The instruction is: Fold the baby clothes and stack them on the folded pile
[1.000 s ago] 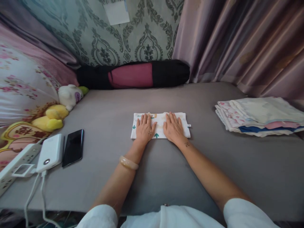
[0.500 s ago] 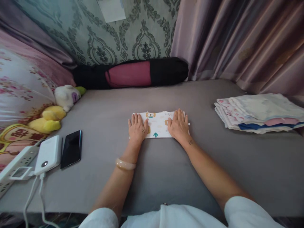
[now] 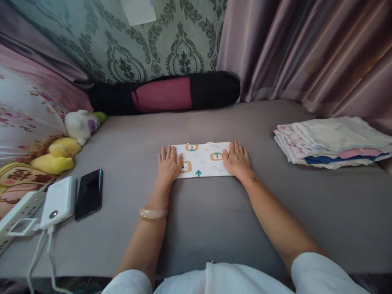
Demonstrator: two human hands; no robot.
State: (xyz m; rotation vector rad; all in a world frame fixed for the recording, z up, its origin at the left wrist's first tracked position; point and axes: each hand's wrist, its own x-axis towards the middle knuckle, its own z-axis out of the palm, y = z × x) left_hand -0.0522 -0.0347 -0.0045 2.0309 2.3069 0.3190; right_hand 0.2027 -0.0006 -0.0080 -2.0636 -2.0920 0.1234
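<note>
A folded white cloth (image 3: 202, 161) with lion faces and a green arrow-like print lies flat on the grey bed surface (image 3: 202, 216). At its left end rests my left hand (image 3: 169, 164), palm down with fingers stretched out. My right hand (image 3: 237, 159) lies flat over the right end, fingers extended and thumb pointing inward. Both palms cover the cloth's ends, so its side edges are partly hidden. A pale bangle (image 3: 153, 214) sits on my left forearm.
To the right is a stack of folded cloths (image 3: 333, 143). On the left lie a phone (image 3: 88, 194), a white power bank (image 3: 58, 203) with cables, a power strip (image 3: 23, 214) and plush toys (image 3: 59, 155). A black and pink long bag (image 3: 165, 94) lies along the wall.
My hands have slid apart, the left one leftward and the right one rightward, uncovering more of the cloth's middle. The view has shifted slightly.
</note>
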